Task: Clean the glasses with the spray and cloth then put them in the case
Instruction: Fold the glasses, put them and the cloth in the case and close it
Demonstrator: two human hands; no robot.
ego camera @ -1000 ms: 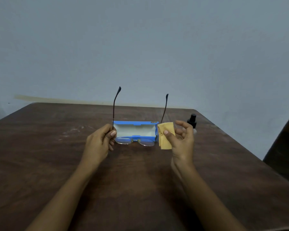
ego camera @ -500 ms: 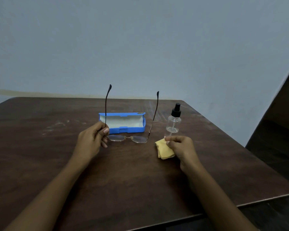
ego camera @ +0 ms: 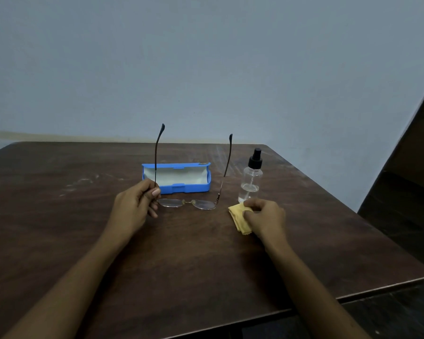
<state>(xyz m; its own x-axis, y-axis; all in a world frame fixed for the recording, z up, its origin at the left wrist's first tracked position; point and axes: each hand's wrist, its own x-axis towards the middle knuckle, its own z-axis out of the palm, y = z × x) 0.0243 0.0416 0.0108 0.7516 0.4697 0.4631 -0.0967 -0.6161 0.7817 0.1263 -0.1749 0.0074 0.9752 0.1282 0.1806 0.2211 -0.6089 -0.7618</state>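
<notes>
We see a dark brown wooden tabletop, scuffed with pale streaks toward its far side. On it lies an open blue case, pale inside. To its right a clear spray bottle stands upright, and just before the bottle lies a crumpled yellow cloth. Whether the glasses touch the wood, we cannot tell.

dim, even indoor light with soft, faint shadows. a pale sheen streaks the table at its far edge. wide-angle bending at the borders.
</notes>
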